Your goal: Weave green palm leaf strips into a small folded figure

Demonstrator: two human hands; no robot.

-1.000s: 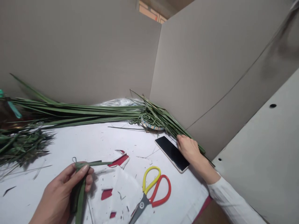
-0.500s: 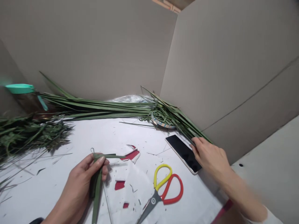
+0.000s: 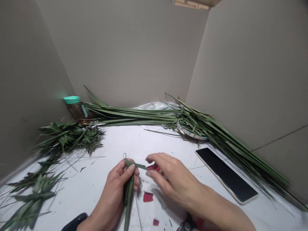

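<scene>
Your left hand (image 3: 122, 179) pinches the folded leaf strip (image 3: 129, 194) toward the near edge, cut off, of the surface (image 3: 127, 141) | your right hand (image 3: 170, 176): thumb and forefinger apart at its tip, contact unclear | scissors (image 3: 187, 225) mostly hidden by your forearm (image 3: 216, 208)

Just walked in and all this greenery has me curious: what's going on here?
The person's left hand pinches some green leaf strips, one of which sticks out to the right. The right hand is open around that end; whether it touches is hard to tell. Long leaves lie behind, a phone to the right, and the scissors are mostly hidden by the right forearm.
</scene>
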